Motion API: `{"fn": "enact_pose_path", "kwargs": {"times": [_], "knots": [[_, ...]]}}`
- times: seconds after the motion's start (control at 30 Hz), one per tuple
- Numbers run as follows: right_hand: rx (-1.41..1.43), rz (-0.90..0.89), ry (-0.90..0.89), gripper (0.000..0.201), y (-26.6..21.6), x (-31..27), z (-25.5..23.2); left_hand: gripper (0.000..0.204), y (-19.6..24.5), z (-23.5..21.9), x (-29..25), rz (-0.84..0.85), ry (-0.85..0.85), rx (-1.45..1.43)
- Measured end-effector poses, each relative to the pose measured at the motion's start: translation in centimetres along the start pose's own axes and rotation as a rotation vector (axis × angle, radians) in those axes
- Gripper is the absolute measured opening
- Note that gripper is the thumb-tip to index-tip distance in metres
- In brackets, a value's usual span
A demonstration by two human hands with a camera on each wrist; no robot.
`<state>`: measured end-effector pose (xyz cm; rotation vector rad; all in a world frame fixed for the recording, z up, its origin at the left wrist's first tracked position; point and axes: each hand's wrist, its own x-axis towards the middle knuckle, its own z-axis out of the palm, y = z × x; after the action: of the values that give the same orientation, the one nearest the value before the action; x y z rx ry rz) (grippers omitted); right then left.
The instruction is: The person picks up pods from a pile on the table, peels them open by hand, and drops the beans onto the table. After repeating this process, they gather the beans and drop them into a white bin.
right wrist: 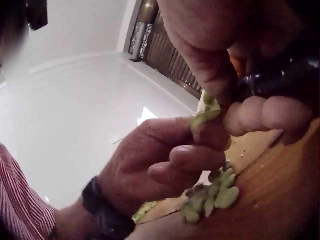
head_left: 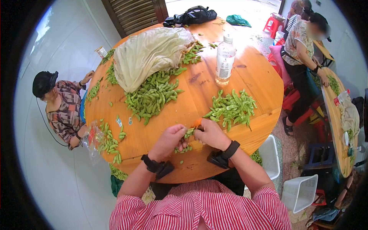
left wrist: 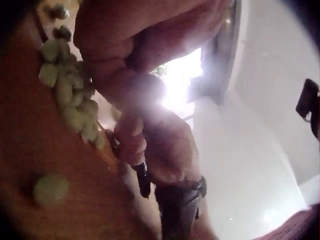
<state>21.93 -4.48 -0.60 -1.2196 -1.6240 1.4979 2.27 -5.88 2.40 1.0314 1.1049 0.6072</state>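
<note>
In the head view, my left hand [head_left: 171,138] pinches a green soybean pod [head_left: 189,132] between thumb and finger, close over the table's near edge. Right against it, my right hand [head_left: 213,135] curls around a small tool with an orange part [head_left: 196,122]. A dark part [left wrist: 143,182] of that tool pokes out below the fingers in the left wrist view; I cannot tell its kind. The right wrist view shows the pod [right wrist: 206,114] between both hands' fingertips. Beneath the hands lies a small pile of green pieces [right wrist: 212,196].
The round wooden table [head_left: 195,103] bears a big soybean pod heap [head_left: 151,96] partly under a pale cloth [head_left: 147,51]. A smaller pod pile [head_left: 232,108] and a plastic bottle [head_left: 225,61] stand to the right. One person [head_left: 65,103] sits at left; white baskets [head_left: 301,191] stand on the floor.
</note>
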Motion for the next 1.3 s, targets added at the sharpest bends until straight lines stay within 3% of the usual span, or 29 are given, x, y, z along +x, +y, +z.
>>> {"fn": "enact_pose_path", "kwargs": {"times": [0.03,0.13,0.37,0.47,0.53,0.6,0.77,0.83,0.97,1.03,1.13,1.23,1.3], "knots": [[-0.179,-0.102,0.098,0.02,0.1,0.1,0.1,0.021,0.1,0.0,0.0,0.0,0.001,-0.001],[-0.216,-0.259,0.167,0.021,-1.0,-0.3,0.1,0.022,0.6,0.3,-0.2,-0.021,0.013,0.108],[-0.412,-0.263,0.191,0.022,0.2,0.2,0.6,0.016,1.4,0.9,-0.3,-0.015,0.019,0.093],[-0.171,-0.206,0.101,0.019,0.0,0.0,0.3,0.019,0.8,0.2,0.2,0.019,-0.031,0.045],[0.283,0.08,-0.049,0.015,-1.8,-0.8,0.0,0.023,0.6,0.0,0.4,0.064,-0.073,0.017],[0.277,0.076,-0.05,0.012,-1.2,-0.6,0.0,0.022,0.7,0.0,0.4,0.119,-0.032,0.225],[0.276,0.089,-0.006,0.012,-1.4,-0.9,0.3,0.013,-0.3,-0.5,0.7,0.24,0.0,0.397],[0.197,0.095,0.042,0.014,-1.5,-0.9,0.5,0.011,-0.2,-0.4,0.6,0.261,0.009,0.435],[0.162,0.043,0.092,0.018,-0.4,-0.8,1.1,0.008,0.5,-0.1,0.2,0.151,-0.009,0.272],[-0.149,-0.141,0.185,0.02,0.2,-0.4,1.5,0.009,0.4,-0.1,0.2,0.121,-0.018,0.245],[-0.332,-0.2,0.239,0.02,-1.3,-1.1,1.4,0.012,-0.3,0.4,0.4,0.178,0.097,0.279],[-0.457,-0.276,0.352,0.017,-1.6,-1.1,0.7,0.017,-0.5,0.3,0.2,0.326,0.251,0.518],[-0.55,-0.25,0.421,0.015,-1.9,-1.1,-0.9,0.015,-1.4,-0.4,0.1,0.699,0.354,0.831]]}}
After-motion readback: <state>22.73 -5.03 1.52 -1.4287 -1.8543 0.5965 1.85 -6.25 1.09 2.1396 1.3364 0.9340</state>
